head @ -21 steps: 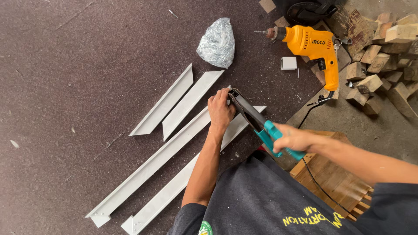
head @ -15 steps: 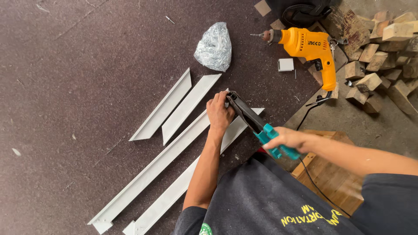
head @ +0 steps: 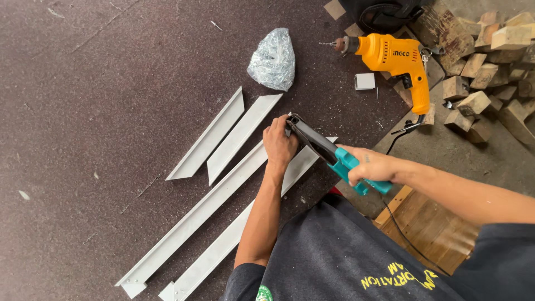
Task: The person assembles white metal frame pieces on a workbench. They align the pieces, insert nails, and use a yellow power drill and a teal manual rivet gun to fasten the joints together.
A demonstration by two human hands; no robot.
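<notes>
My right hand [head: 372, 166] grips the teal handles of a black hand riveter [head: 320, 147], whose head points down at the upper end of a long white metal strip [head: 195, 220]. My left hand [head: 278, 146] is closed over that strip end, right beside the riveter's head. A second long white strip [head: 234, 245] lies parallel just below it, and my left forearm crosses over it. Two shorter white angled pieces [head: 210, 136] [head: 243, 136] lie side by side up and to the left of my hands.
An orange electric drill [head: 397, 58] lies at upper right, its cord running down past a wooden stool [head: 429, 223]. A clear bag of small metal fasteners [head: 272, 59] sits above the strips. Wood blocks [head: 479, 72] are piled at far right. A small white box [head: 365, 81] lies near the drill.
The view has shifted slightly. Both hands stay at the strip end with the riveter in the same pose.
</notes>
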